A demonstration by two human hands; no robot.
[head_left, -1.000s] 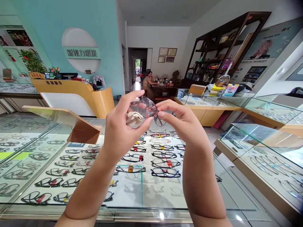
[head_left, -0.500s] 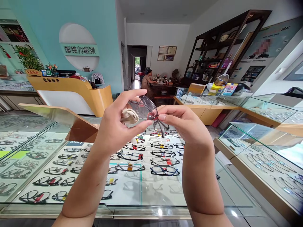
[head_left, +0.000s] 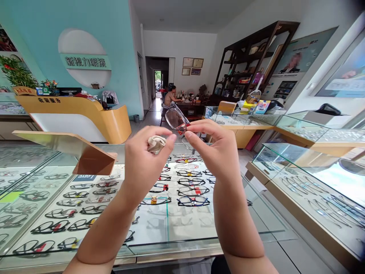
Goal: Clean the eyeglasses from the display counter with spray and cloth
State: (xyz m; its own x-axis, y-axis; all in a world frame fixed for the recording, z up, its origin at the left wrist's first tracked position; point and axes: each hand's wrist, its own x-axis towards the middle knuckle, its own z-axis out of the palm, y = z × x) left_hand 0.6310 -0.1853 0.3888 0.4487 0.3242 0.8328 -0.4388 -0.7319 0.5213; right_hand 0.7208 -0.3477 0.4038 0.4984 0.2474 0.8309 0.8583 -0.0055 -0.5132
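A pair of glasses with a red tag near its bridge is pinched between the thumb and fingers of my right hand. One lens points up and to the left; the other hangs partly behind my fingers. Just left of it, my left hand is curled around a crumpled cream cloth. Its thumb and forefinger are apart from the glasses. Both hands are held above the glass display case, where several rows of glasses lie on white.
A tilted wooden-framed mirror or panel stands on the case at left. Another glass case is at right. Farther back are a yellow counter, a dark shelf and a person seated at a table.
My left hand has let go of the glasses and lowered slightly. My right hand has turned the glasses so one lens rises higher. The view has shifted a little to the right.
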